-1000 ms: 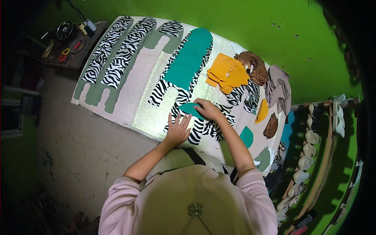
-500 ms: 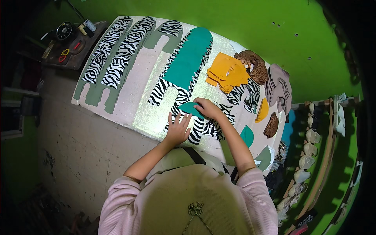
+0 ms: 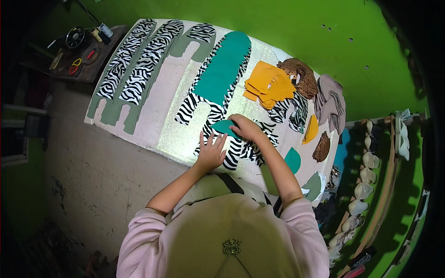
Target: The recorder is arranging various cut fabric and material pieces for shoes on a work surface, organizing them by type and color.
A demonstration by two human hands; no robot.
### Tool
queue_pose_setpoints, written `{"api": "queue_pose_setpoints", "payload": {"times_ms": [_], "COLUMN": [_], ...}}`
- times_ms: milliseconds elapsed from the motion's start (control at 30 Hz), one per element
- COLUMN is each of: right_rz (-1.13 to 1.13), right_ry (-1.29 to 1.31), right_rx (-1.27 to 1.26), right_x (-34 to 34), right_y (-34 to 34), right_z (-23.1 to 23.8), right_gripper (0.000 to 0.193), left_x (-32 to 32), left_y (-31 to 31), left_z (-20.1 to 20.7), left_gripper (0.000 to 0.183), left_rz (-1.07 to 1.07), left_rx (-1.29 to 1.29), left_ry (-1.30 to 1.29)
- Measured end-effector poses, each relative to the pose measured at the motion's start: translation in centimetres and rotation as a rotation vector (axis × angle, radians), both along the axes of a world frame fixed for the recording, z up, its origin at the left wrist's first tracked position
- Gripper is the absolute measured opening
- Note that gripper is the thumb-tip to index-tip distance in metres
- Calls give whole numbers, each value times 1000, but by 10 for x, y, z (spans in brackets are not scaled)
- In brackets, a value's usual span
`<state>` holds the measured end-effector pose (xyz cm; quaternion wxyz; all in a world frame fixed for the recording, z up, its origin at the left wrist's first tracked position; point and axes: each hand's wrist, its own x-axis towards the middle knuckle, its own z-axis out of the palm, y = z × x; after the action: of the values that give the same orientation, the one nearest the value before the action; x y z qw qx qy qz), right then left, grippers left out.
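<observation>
Near the front edge of the table, my left hand [image 3: 212, 154] lies with spread fingers on a zebra-striped fabric piece [image 3: 232, 157]. Its fingertips reach the lower edge of a small teal leaf-shaped piece [image 3: 222, 127]. My right hand [image 3: 248, 129] pinches the right end of that teal piece, which lies over the zebra stripes. Just beyond, a large teal panel [image 3: 214, 76] rests on a longer zebra piece [image 3: 186, 110]. More zebra fabric [image 3: 252, 153] lies beneath and beside my right wrist.
Grey-green pieces with zebra strips [image 3: 139, 78] cover the table's left side. To the right are stacked orange pieces [image 3: 270, 85], brown spotted fabric [image 3: 301, 76], a teal piece [image 3: 292, 160] and a brown scrap [image 3: 321, 147]. A side table [image 3: 85, 69] holds orange-handled scissors [image 3: 75, 66].
</observation>
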<state>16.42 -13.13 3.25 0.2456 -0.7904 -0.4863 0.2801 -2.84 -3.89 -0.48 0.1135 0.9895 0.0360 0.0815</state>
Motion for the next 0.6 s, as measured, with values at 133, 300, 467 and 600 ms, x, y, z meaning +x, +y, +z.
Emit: {"api": "queue_pose_setpoints", "payload": {"times_ms": [133,300,467,600], "right_rz": [-5,3,5,8], "right_ry": [-19,-51,-90,-146], "right_rx": [-10,-6,-12,-11], "right_x": [-3,-4,-7,-10], "right_y": [-1,-3,-2,-1], "right_z": [6,4,8,10], "right_gripper": [35,45,49,55], "left_x": [0,0,0,0], "left_y": [0,-1,-1,-1], "left_z": [-1,-1,-3,-2], "left_gripper": [63,63,63,63], "left_rz": [4,9,12,13], "left_rx": [-2,-4,2,5], "left_ry": [-9,-26,-32,-33]}}
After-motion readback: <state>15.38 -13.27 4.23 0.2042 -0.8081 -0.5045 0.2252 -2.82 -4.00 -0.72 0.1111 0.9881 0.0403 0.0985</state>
